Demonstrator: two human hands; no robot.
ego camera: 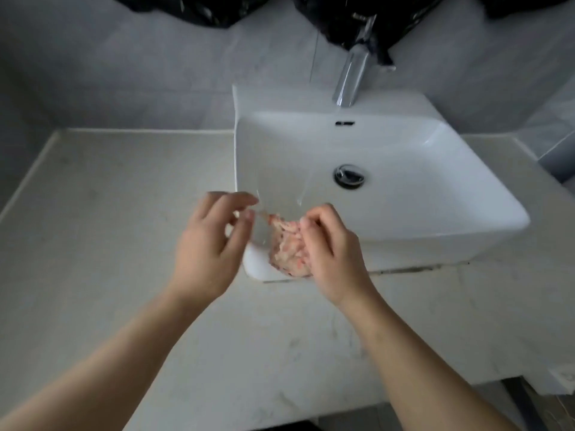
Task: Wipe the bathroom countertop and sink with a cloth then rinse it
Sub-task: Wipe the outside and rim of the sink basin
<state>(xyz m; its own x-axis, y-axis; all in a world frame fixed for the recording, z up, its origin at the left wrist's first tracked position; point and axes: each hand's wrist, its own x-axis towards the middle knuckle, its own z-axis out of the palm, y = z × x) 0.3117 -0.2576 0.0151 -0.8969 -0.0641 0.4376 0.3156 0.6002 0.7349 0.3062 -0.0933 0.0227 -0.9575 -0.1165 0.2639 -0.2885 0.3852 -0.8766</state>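
Right hand (pixel 329 253) bunches the cloth (pixel 286 250), left hand (pixel 211 241) pinching its 10 o'clock corner: limp, light, likely wet, best gripped by gathered folds.

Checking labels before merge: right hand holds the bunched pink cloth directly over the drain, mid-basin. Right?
Not quite. The right hand does hold the bunched pink cloth, but at the front-left corner of the sink, well clear of the drain, not over it mid-basin. The head view shows this.
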